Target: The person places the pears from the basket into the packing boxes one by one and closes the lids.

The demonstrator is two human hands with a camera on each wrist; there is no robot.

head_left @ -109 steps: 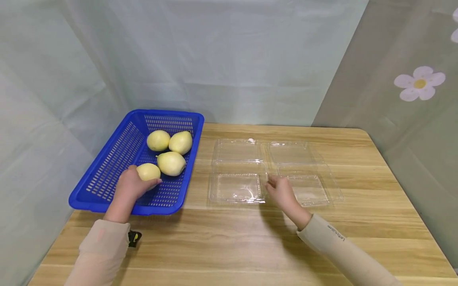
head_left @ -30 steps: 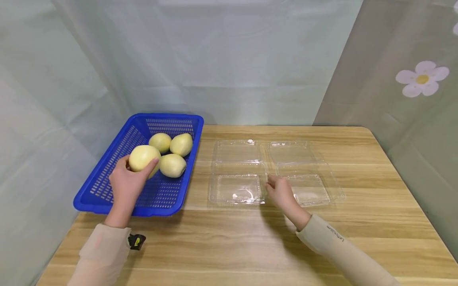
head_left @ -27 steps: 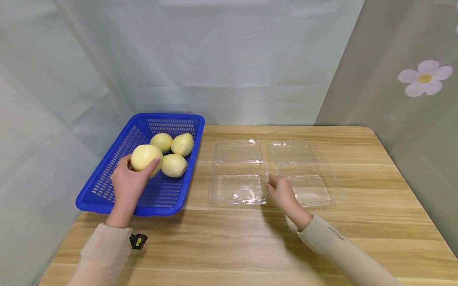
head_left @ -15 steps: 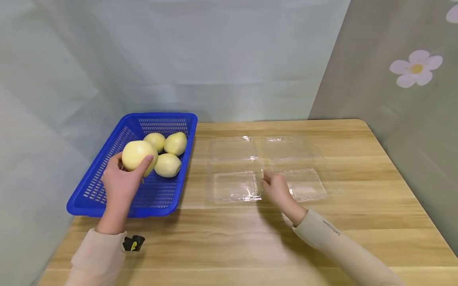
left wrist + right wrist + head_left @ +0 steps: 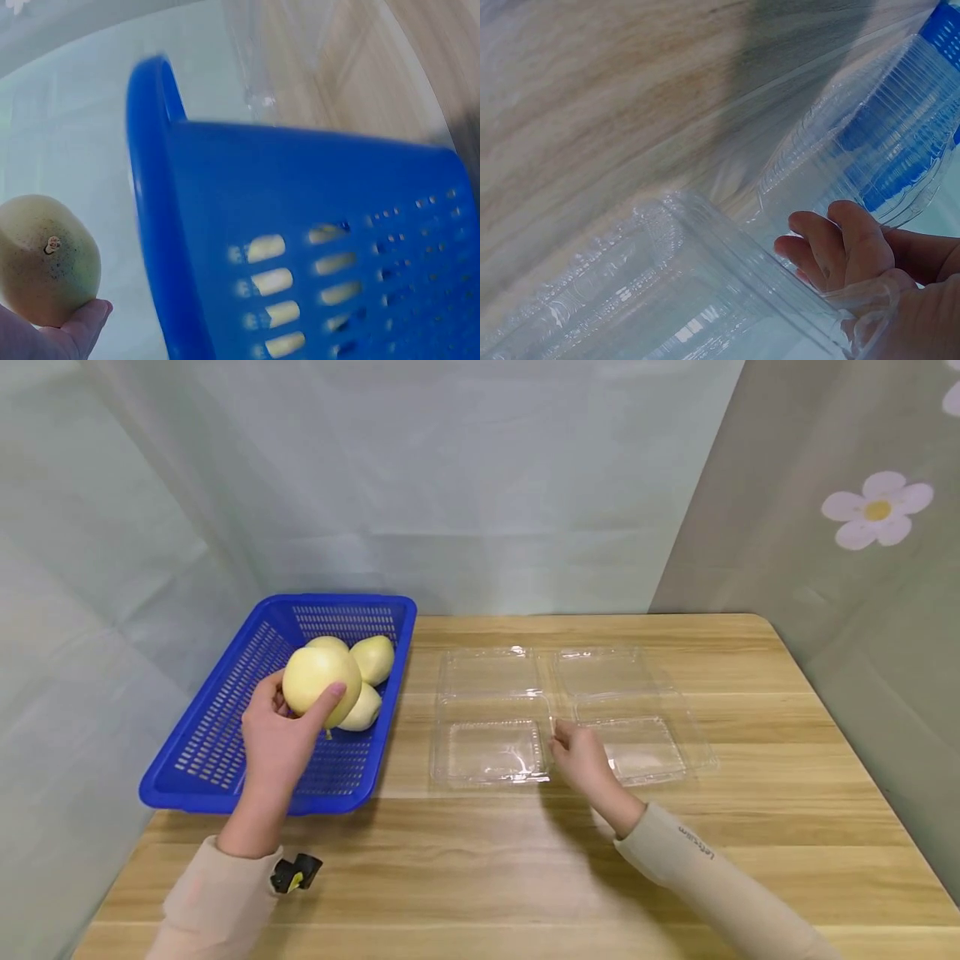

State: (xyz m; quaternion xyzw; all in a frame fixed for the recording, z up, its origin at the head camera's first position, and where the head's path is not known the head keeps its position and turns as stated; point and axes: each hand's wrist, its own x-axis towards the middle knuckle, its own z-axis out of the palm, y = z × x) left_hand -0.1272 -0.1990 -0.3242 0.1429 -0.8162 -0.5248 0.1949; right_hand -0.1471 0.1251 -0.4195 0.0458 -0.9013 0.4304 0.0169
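My left hand (image 5: 273, 735) holds a pale yellow pear (image 5: 318, 681) up over the blue basket (image 5: 337, 599), thumb on its near right side. A small stem end points down. In the left wrist view the pear (image 5: 49, 259) shows a brown, speckled end, and the basket's outer wall (image 5: 225, 187) stands beside it. Other pears (image 5: 372, 658) lie inside, partly covered by the held one. My right hand (image 5: 585, 764) has curled fingers between two clear plastic containers. Its thumb and index finger pinch the rim of the left container (image 5: 491, 752); the right container (image 5: 637, 743) lies alongside.
Both containers lie with lids folded back on the wooden table (image 5: 480, 877). A black device (image 5: 296, 872) is strapped at the left wrist. Behind the table hangs a pale curtain (image 5: 480, 485), with a flower-printed part (image 5: 877, 510) to the right.
My left hand has lifted the pear from the basket floor and most recently moved a little right with it. The right hand keeps its place between the containers. The head view has shifted slightly.
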